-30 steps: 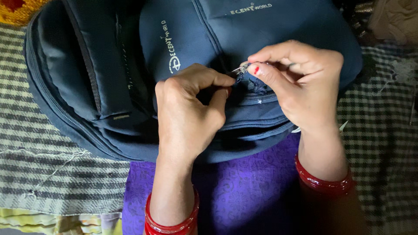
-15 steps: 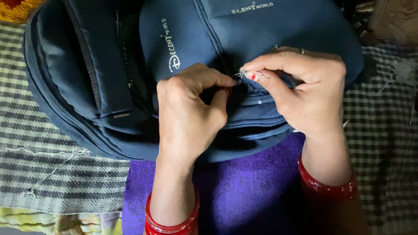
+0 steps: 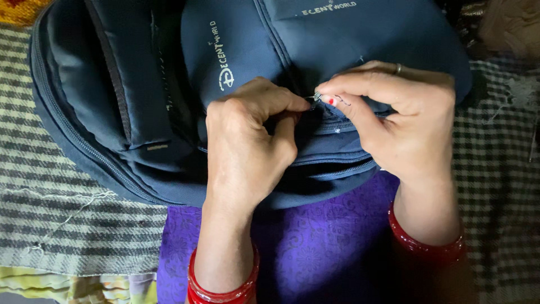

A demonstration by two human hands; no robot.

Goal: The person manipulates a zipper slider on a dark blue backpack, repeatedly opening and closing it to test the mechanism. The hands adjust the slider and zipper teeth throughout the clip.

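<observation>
A dark blue backpack (image 3: 360, 39) with pale lettering lies in front of me, its lower edge over my purple-clothed lap. My left hand (image 3: 247, 141) is closed, pinching the backpack's fabric beside a front zipper line. My right hand (image 3: 399, 118), with a ring and a red-painted thumbnail, pinches a small metal zipper pull (image 3: 316, 97) between thumb and forefinger. The two hands almost touch at the pull. Red bangles circle both wrists. Part of the zipper track is hidden under my fingers.
A padded shoulder strap (image 3: 129, 79) and an outer zipper run down the bag's left side. A striped woven mat (image 3: 62, 197) lies on the left, a dark checked cloth (image 3: 500, 169) on the right. Purple patterned fabric (image 3: 315, 253) covers my lap.
My right hand has slid slightly left with the zipper pull, closing the gap to my left hand. The left hand and the backpack have hardly shifted.
</observation>
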